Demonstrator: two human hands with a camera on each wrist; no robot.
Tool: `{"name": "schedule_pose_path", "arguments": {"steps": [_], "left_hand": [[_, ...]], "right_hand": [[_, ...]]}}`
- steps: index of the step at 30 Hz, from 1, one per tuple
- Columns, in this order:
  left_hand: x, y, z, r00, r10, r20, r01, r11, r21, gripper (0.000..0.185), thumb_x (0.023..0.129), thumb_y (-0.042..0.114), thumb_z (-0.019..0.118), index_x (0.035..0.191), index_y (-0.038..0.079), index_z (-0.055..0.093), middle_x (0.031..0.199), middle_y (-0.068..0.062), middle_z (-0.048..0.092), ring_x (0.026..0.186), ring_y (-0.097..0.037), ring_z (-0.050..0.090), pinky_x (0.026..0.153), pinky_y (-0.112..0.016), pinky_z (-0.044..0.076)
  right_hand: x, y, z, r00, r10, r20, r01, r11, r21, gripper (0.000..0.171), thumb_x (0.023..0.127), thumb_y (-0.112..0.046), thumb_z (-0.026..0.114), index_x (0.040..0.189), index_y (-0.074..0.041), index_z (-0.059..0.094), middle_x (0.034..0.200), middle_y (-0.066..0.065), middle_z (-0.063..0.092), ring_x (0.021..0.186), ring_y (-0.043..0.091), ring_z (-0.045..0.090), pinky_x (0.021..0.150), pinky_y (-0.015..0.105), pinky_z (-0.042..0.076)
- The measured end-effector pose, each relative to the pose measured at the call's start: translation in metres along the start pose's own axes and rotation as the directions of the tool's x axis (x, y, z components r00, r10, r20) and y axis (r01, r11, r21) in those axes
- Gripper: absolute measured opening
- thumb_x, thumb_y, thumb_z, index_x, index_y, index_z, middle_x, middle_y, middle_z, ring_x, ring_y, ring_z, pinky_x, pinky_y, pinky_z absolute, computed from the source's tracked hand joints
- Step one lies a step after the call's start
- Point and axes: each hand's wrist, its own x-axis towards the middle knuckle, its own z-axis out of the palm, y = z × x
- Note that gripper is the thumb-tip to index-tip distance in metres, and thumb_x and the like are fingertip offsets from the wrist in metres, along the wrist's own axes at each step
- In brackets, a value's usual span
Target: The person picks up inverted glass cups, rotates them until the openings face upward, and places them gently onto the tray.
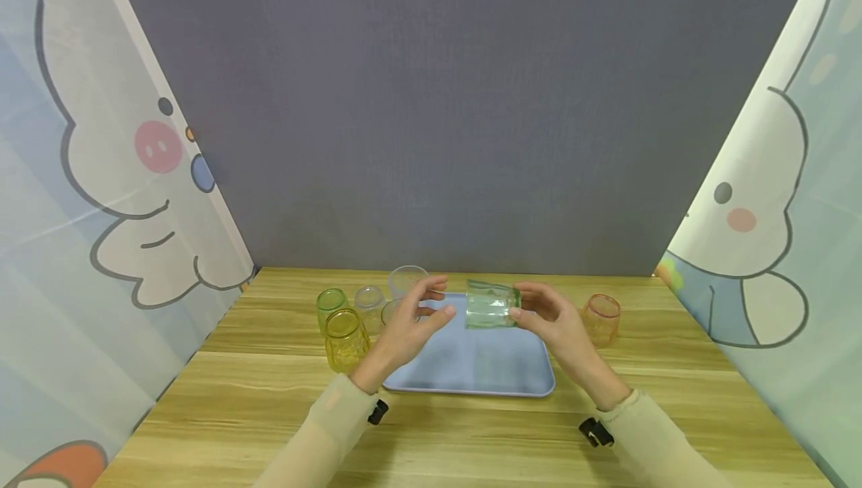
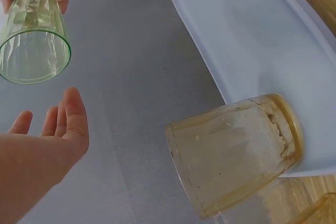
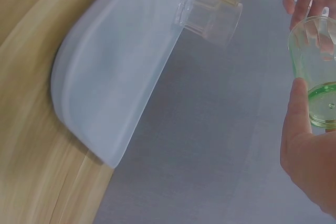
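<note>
Lower frame, head view: two pale beige sleeves, each with a small black device at the wrist, rise from the bottom edge over a light wood-grain table [image 1: 202, 428]. Right hand [image 1: 554, 317], centre frame, pinches the base end of a pale green ribbed glass [image 1: 492, 304] between thumb and fingers; glass lies on its side in the air above the tray, mouth toward frame left. Left hand [image 1: 412, 323] is relaxed, fingers spread wide, just left of the glass mouth, holding nothing; contact with the glass cannot be told.

Below the hands: blue tray [image 1: 471, 372], flat, matte, rounded corners. At its far left edge, a cluster of transparent tumblers: amber textured glass [image 1: 346, 340] nearest, small green glass [image 1: 330, 304] behind it, two clear glasses [image 1: 407, 279] further back. A pinkish-orange glass [image 1: 601, 317] stands alone right of the tray, partly behind the right hand.

Grey fabric backdrop fills the upper frame; cartoon-printed panels on both sides.
</note>
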Motion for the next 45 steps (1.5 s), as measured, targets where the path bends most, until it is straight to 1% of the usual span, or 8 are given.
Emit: {"name": "schedule_pose_path", "arguments": {"steps": [11,17,21,26,30,36,40,45], "left_hand": [[-0.001,0.003,0.005,0.999,0.007,0.04,-0.006,1.0,-0.023,0.056,0.101,0.024,0.063,0.15,0.005,0.044,0.146,-0.018,0.048,0.127,-0.032,0.049,0.103,-0.046,0.045],[-0.004,0.003,0.008,0.998,0.007,0.059,-0.006,1.0,-0.018,0.059,0.101,0.028,0.063,0.152,0.008,0.042,0.146,-0.012,0.048,0.127,-0.027,0.049,0.102,-0.045,0.046],[-0.004,0.0,0.01,0.998,0.007,0.065,-0.005,1.0,-0.023,0.06,0.101,0.031,0.064,0.153,0.011,0.042,0.148,-0.009,0.046,0.13,-0.03,0.048,0.103,-0.045,0.046],[-0.004,-0.001,0.011,0.998,0.012,0.063,-0.01,0.999,-0.036,0.06,0.1,0.032,0.064,0.152,0.014,0.041,0.148,-0.008,0.045,0.129,-0.024,0.049,0.102,-0.043,0.047],[-0.004,-0.002,0.012,0.997,0.007,0.071,-0.004,0.999,-0.045,0.06,0.1,0.033,0.064,0.153,0.014,0.04,0.147,-0.009,0.045,0.129,-0.025,0.048,0.102,-0.042,0.047],[-0.004,-0.002,0.013,0.996,-0.016,0.093,0.022,0.997,-0.071,0.062,0.1,0.035,0.064,0.154,0.016,0.039,0.144,-0.008,0.046,0.13,-0.026,0.046,0.103,-0.044,0.047],[-0.004,-0.002,0.013,0.995,-0.011,0.096,0.019,0.996,-0.088,0.061,0.1,0.032,0.065,0.153,0.015,0.039,0.144,-0.009,0.046,0.129,-0.026,0.046,0.103,-0.045,0.048],[-0.004,-0.002,0.012,0.996,0.001,0.086,0.005,0.997,-0.077,0.06,0.1,0.03,0.065,0.152,0.015,0.041,0.143,-0.009,0.047,0.128,-0.026,0.048,0.101,-0.041,0.049]], "right_hand": [[-0.002,0.0,0.004,0.999,-0.035,0.007,0.034,0.999,0.016,0.044,0.094,0.001,0.068,0.135,0.01,0.054,0.113,0.007,0.064,0.104,0.015,0.063,0.085,0.028,0.058],[-0.004,-0.002,0.008,0.999,-0.03,0.018,0.029,0.999,0.046,0.045,0.094,0.001,0.067,0.135,0.01,0.053,0.116,0.007,0.063,0.105,0.014,0.063,0.084,0.029,0.058],[-0.004,-0.003,0.011,0.999,-0.035,0.026,0.034,0.998,0.053,0.045,0.094,0.001,0.067,0.135,0.011,0.052,0.117,0.007,0.064,0.106,0.015,0.063,0.084,0.029,0.058],[-0.004,-0.004,0.015,0.998,-0.056,0.033,0.054,0.997,0.061,0.044,0.094,0.002,0.067,0.134,0.012,0.052,0.115,0.006,0.065,0.106,0.016,0.064,0.084,0.029,0.058],[-0.005,-0.004,0.016,0.996,-0.072,0.049,0.069,0.996,0.053,0.043,0.094,0.002,0.066,0.134,0.01,0.053,0.116,0.007,0.065,0.106,0.017,0.064,0.083,0.029,0.058],[-0.006,-0.004,0.018,0.995,-0.061,0.08,0.057,0.997,0.05,0.043,0.096,-0.001,0.065,0.135,0.01,0.053,0.119,0.008,0.064,0.108,0.018,0.063,0.085,0.03,0.057],[-0.006,-0.005,0.019,0.995,-0.052,0.083,0.049,0.998,0.043,0.043,0.096,-0.001,0.065,0.136,0.009,0.053,0.12,0.01,0.063,0.109,0.018,0.062,0.085,0.03,0.057],[-0.007,-0.005,0.019,0.994,-0.035,0.099,0.031,0.999,0.037,0.044,0.097,-0.003,0.065,0.137,0.007,0.051,0.123,0.015,0.061,0.11,0.018,0.062,0.087,0.03,0.057]]}}
